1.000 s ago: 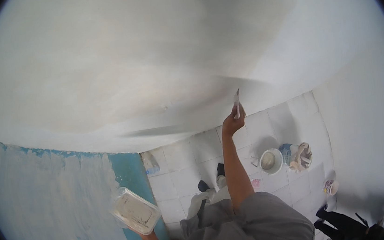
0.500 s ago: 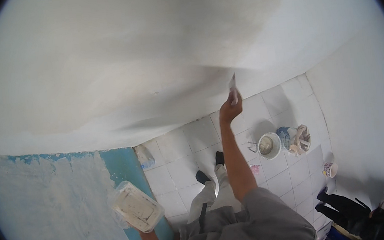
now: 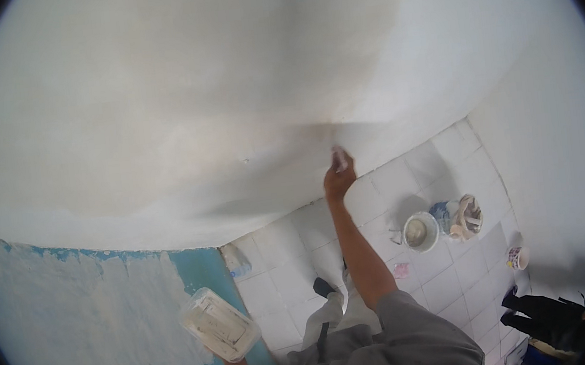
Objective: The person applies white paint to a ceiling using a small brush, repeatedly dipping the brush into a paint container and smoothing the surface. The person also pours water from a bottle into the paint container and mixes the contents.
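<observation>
At the white wall [image 3: 157, 111] in front of me, my right hand [image 3: 339, 180] is closed round a small putty knife [image 3: 339, 156], slightly blurred, its thin blade pointing up at the wall. A shadow spreads over the plaster beside the blade. Lower left, a clear rectangular plastic tub [image 3: 193, 312] smeared inside with whitish putty rests on my left hand [image 3: 227, 359]. The tub covers most of that hand, and the fingers are mostly hidden beneath it.
A blue wall [image 3: 92, 310] patched with white filler stands at left. On the tiled floor [image 3: 453, 287] are a white bucket [image 3: 421, 232], a bag-like container [image 3: 469, 217], a paper cup [image 3: 518, 258] and a clear bottle [image 3: 241, 266]. Dark clothing [image 3: 542, 316] lies lower right.
My right hand has moved slightly left and down in view with the putty knife. The tub sits a little lower and further right, as the whole view has shifted.
</observation>
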Demonstrator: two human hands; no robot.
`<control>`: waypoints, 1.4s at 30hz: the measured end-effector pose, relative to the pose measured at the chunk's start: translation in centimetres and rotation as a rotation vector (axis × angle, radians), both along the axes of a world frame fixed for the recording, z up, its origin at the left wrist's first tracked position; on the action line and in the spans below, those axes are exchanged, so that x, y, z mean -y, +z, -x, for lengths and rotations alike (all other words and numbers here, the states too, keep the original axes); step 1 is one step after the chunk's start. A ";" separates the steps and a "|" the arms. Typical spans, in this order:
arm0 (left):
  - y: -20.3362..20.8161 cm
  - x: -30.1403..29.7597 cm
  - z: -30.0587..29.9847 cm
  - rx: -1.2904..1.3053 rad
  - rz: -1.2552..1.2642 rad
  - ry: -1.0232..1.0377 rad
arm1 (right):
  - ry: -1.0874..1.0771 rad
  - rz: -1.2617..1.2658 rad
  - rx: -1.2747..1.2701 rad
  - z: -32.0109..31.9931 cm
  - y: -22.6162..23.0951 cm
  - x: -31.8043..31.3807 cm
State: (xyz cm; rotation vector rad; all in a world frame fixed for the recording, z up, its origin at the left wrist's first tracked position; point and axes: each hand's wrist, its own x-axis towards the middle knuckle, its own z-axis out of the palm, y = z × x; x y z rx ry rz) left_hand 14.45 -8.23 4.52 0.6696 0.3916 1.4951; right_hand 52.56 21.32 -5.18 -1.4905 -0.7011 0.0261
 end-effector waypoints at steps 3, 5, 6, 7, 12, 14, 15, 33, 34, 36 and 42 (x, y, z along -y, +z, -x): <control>-1.9 1.6 1.2 0.075 0.093 0.013 | -0.140 0.043 -0.037 -4.1 1.5 -1.9; -2.3 3.1 1.1 0.077 0.209 0.108 | -0.177 0.089 0.050 -3.7 1.9 -3.4; -2.9 4.0 1.6 0.073 0.208 0.143 | -0.190 0.123 0.145 -1.4 1.1 -4.3; -3.8 4.5 2.1 0.073 0.210 0.176 | -0.206 0.160 0.244 0.5 0.4 -5.0; -3.3 6.2 -0.2 0.131 0.214 0.218 | 0.113 0.041 0.172 4.6 -0.1 -1.1; -1.9 6.3 -2.8 0.182 0.225 0.170 | 0.252 -0.029 0.215 2.3 -1.2 0.9; -1.2 6.6 -4.1 0.212 0.240 0.148 | 0.321 -0.063 0.229 1.0 -1.6 1.6; 1.2 13.5 -13.6 0.481 0.429 0.182 | 0.399 -0.043 -0.019 9.0 2.2 1.2; 1.6 13.5 -13.6 0.482 0.399 0.179 | 0.338 -0.085 -0.009 8.2 2.1 1.0; 2.2 13.4 -13.6 0.489 0.366 0.172 | 0.236 -0.099 -0.098 5.0 2.0 0.7; 0.1 14.6 -14.7 0.545 0.338 0.127 | -0.014 -0.096 0.096 -4.8 2.7 -2.5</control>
